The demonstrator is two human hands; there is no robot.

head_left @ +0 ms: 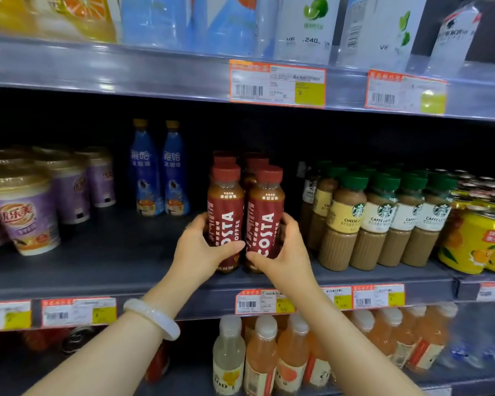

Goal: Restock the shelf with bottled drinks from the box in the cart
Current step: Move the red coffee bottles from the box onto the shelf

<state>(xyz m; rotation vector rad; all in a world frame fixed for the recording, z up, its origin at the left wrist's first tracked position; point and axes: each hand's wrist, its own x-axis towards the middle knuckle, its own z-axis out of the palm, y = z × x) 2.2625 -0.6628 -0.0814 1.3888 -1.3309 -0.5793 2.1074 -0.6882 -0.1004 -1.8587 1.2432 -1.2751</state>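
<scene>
Two Costa bottles [245, 215] on the shelf [97, 270], left hand [200, 250] and right hand [283, 252] each wrapped low around one. Probably hefty, slick labels; I'd grip mid-body.

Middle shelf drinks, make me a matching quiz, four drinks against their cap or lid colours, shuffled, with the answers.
Drinks:
1. Costa Coffee bottles
2. Starbucks latte bottles
3. blue iced-coffee bottles
4. purple milk tea cups

Colours:
A. green
B. gold
C. dark red
D. yellow

Pairs: 1-C, 2-A, 3-D, 4-B
</scene>
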